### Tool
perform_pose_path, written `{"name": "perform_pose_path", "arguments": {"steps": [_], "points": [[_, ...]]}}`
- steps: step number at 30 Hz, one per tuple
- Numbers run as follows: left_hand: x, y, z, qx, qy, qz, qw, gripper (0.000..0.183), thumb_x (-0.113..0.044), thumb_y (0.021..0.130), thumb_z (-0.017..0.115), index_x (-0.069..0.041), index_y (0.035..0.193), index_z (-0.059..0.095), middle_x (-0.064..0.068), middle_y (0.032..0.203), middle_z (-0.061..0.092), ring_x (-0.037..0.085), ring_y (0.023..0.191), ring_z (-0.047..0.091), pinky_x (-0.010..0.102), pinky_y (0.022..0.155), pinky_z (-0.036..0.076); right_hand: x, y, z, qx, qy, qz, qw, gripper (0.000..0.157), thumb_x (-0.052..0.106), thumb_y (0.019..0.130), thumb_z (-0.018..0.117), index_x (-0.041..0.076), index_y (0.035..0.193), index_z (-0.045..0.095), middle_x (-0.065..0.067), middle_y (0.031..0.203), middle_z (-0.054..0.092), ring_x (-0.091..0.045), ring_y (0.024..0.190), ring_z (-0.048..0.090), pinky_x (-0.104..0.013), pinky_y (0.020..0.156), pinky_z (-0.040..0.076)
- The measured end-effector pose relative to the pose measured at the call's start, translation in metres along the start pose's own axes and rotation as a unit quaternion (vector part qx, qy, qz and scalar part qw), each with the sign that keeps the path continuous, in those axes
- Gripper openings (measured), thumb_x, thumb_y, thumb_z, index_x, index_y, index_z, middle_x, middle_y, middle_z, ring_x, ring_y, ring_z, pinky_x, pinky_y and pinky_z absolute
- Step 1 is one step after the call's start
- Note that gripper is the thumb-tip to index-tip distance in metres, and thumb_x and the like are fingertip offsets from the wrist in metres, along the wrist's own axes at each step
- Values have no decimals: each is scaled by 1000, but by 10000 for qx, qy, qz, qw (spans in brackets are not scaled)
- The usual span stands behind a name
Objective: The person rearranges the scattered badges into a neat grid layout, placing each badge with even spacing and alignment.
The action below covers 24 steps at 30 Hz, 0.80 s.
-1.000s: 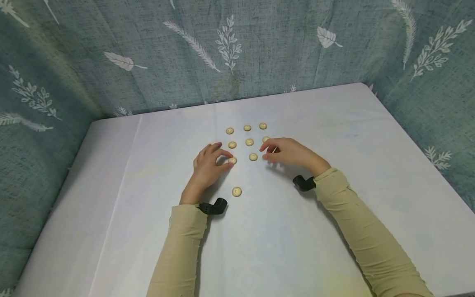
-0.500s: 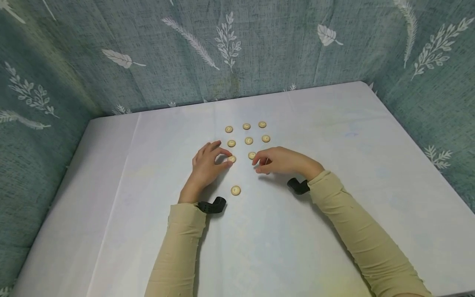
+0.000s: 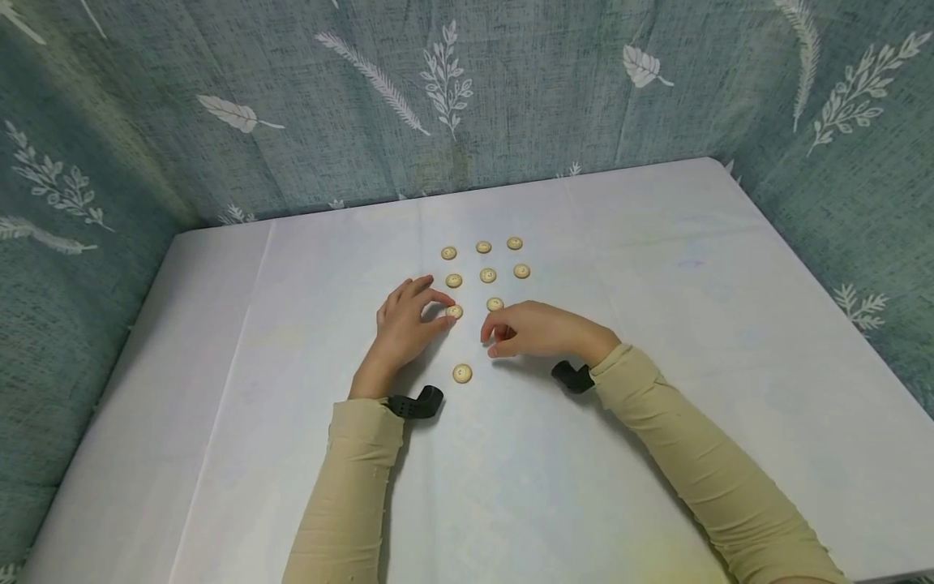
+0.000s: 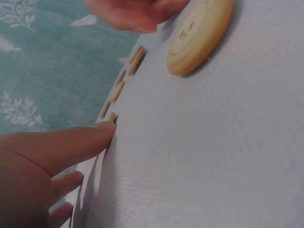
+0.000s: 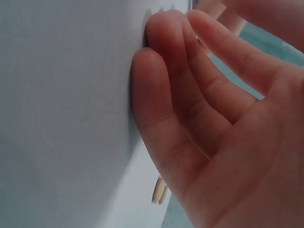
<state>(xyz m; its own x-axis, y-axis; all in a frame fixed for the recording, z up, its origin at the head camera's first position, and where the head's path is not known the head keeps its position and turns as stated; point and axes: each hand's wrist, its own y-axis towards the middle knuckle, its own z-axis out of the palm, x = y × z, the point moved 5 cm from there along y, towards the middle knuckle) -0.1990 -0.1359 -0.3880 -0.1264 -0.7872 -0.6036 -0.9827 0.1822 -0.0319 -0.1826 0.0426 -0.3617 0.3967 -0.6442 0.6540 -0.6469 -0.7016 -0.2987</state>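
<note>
My left hand (image 3: 405, 331) pinches a round tan button (image 3: 455, 311) lying on the white cloth, thumb and index finger at its edges. Just to its right, another button (image 3: 494, 304) lies beside my right hand (image 3: 543, 331). That hand hovers low, fingers loosely bent, with nothing between them; in the right wrist view its fingertips (image 5: 151, 71) are close over the cloth. A single button (image 3: 462, 373) lies nearer the body, between the two wrists; it looms large in the left wrist view, with drilled holes in its pale face.
Behind the hands, more buttons form two rows of three, the middle ones being a far button (image 3: 483, 246) and a nearer button (image 3: 487, 276). The white-covered table (image 3: 657, 268) meets a green leaf-print curtain (image 3: 511, 97) at its back and sides.
My right hand has moved left and toward the body, from beside the second row's right button to just below the third row's second button, uncovering that row's end. The left hand stays on its button.
</note>
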Motion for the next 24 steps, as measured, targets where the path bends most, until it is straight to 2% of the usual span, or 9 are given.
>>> {"name": "perform_pose_path", "arguments": {"steps": [7, 15, 19, 24], "points": [[0, 0, 0, -7, 8, 24, 10000, 20, -35, 82, 62, -25, 100, 61, 1, 142, 29, 26, 133, 10, 50, 101, 5, 12, 4, 12, 78, -131, -299, 9994, 19, 26, 82, 63, 19, 100, 60, 7, 75, 55, -8, 68, 50, -25, 64, 41], [-1, 0, -1, -10, 37, 43, 10000, 21, -34, 82, 62, -25, 100, 61, 2, 142, 29, 26, 133, 11, 50, 101, 6, 25, 7, 22, 28, -591, -568, 9966, 22, 22, 81, 64, 18, 102, 60, 8, 74, 54, -6, 67, 49, -23, 65, 40], [-1, 0, -1, -6, 55, 50, 10000, 21, -34, 82, 62, -25, 101, 61, 2, 142, 29, 26, 133, 11, 51, 100, 6, 28, 7, 25, -11, -842, -590, 9947, 23, 21, 81, 64, 21, 103, 61, 10, 75, 53, -5, 68, 49, -22, 65, 40], [0, 1, 0, 10, 90, 48, 9999, 21, -34, 82, 61, -25, 101, 61, 2, 142, 29, 26, 133, 11, 51, 100, 6, 32, 6, 27, -63, -883, -636, 9940, 24, 20, 80, 64, 21, 104, 62, 9, 76, 52, -6, 69, 49, -23, 66, 40]]}}
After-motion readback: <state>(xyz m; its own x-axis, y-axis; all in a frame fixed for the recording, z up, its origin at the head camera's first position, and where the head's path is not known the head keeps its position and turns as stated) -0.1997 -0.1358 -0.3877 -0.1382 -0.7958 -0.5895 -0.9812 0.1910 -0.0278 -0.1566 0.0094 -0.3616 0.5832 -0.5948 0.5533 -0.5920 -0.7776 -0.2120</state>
